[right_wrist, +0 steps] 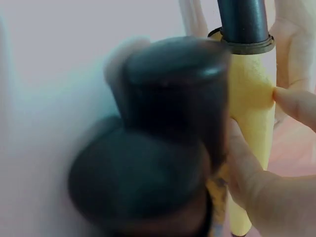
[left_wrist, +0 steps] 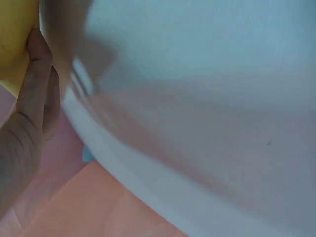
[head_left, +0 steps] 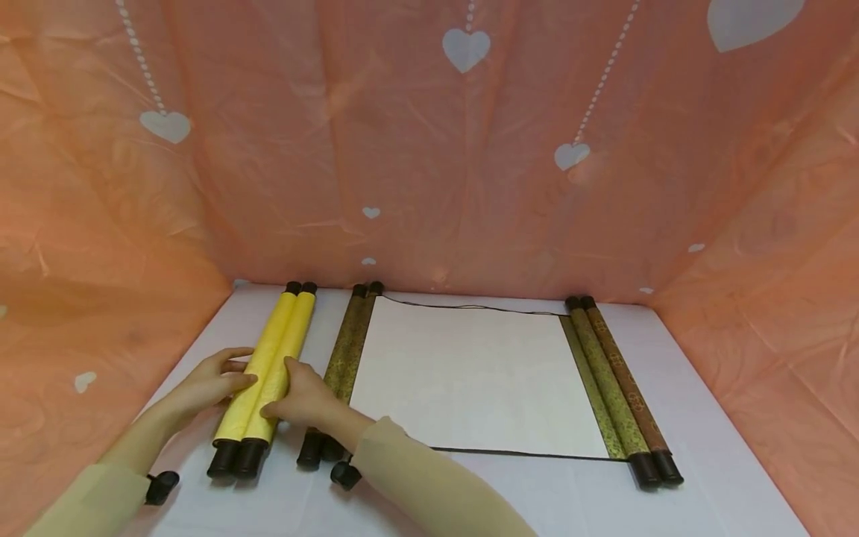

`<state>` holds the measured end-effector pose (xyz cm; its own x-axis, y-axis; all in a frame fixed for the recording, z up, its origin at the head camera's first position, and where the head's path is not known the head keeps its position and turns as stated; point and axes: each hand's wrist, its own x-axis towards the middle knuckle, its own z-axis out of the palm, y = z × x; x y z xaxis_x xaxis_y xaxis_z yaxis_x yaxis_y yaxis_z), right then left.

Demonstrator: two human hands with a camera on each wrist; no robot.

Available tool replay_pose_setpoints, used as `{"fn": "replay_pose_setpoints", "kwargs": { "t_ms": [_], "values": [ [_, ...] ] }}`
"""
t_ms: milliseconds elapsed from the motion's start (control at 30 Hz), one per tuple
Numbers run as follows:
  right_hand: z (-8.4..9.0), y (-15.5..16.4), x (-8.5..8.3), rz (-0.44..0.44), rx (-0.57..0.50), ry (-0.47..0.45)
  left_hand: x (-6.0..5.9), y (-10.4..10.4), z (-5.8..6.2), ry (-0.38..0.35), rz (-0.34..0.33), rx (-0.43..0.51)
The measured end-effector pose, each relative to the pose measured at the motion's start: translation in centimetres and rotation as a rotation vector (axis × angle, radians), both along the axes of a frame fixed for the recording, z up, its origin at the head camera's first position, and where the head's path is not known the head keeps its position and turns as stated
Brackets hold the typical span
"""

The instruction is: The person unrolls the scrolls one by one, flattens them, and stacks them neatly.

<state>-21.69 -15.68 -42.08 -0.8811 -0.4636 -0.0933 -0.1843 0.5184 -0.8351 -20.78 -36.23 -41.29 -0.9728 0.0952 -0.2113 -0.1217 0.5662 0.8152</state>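
Two yellow scroll rolls (head_left: 293, 335) with black end knobs lie side by side, slanting, on the left of the white table. My left hand (head_left: 215, 379) grips them from the left, thumb on top and fingers along the outer side. From the right, my right hand (head_left: 309, 395) holds them, its thumb near the lower end. In the left wrist view, fingertips touch the yellow roll (left_wrist: 17, 29) at the corner. The right wrist view shows fingers on both sides of the yellow roll (right_wrist: 252, 74); blurred black knobs (right_wrist: 173, 64) hide part of it.
Right of the hands lies a partly unrolled scroll with a blank white sheet (head_left: 476, 380), between olive patterned rolls (head_left: 345, 347) on its left and an olive roll (head_left: 607, 377) on its right. A brown patterned roll (head_left: 624, 373) lies alongside. Pink cloth (head_left: 429, 149) with hearts encloses the table.
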Motion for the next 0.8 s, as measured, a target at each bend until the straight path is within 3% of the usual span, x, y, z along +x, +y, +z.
{"fn": "replay_pose_setpoints", "kwargs": {
  "t_ms": [200,433,600,800],
  "values": [
    [1.3,1.9,0.2,0.04,-0.026,0.084,1.2,1.2,1.1,0.086,0.035,0.028],
    [2.7,4.7,0.4,0.078,-0.261,-0.016,2.1,3.7,2.3,0.238,0.059,0.136],
    [3.0,6.8,0.3,0.078,-0.263,0.091,2.5,5.9,2.6,0.381,0.055,0.159],
    [2.8,9.1,0.7,0.046,-0.243,0.204,3.1,8.5,2.3,0.496,0.049,0.193]
  ]
}}
